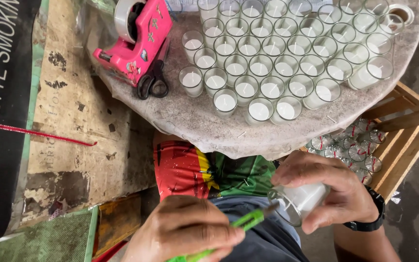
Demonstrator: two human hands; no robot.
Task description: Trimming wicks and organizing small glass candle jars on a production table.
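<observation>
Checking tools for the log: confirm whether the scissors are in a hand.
No; the black scissors lie on the round table beside the pink tape dispenser.

green tool's (229,229) tip is hidden inside the glass (299,201).

Round grey tabletop (229,131), stained, just beyond the right hand (333,191). On it: packed rows of glass candles (287,58) (white wax, short wicks), straight ahead of that hand. Further left, ahead of the left hand (183,230): pink tape dispenser (139,41), black scissors (152,82) touching it.
</observation>
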